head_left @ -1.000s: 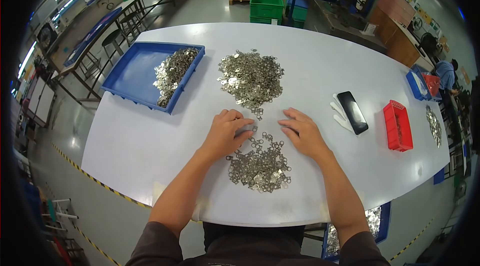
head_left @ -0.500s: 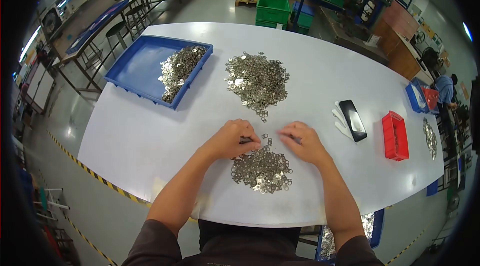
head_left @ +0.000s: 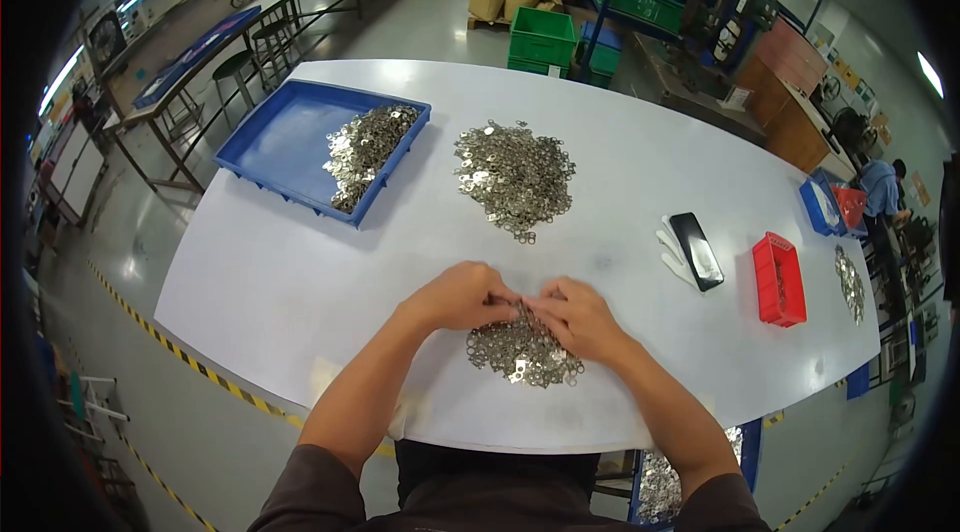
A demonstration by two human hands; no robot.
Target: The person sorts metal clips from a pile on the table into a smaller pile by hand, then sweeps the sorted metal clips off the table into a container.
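A near pile of small flat metal pieces with ring-shaped holes (head_left: 525, 352) lies on the white table right below my hands. My left hand (head_left: 465, 294) reaches its upper left edge, thumb and fingers pressed together. From the other side my right hand (head_left: 580, 317) comes in with its fingers bent, their tips close to the left fingertips. Whatever lies between the fingertips is too small to make out. Farther back a larger pile of the same kind of pieces (head_left: 515, 177) spreads on the table.
A blue tray (head_left: 270, 147) at the back left holds more metal pieces along its right side. To the right are white gloves (head_left: 675, 254), a smartphone (head_left: 697, 252), a red bin (head_left: 778, 282) and another small pile (head_left: 849, 284). A person (head_left: 882, 192) is beyond the right edge.
Both hands have come together at the top of the near pile; the right moved left and down. The few loose pieces above that pile no longer show apart from it. The view has shifted slightly.
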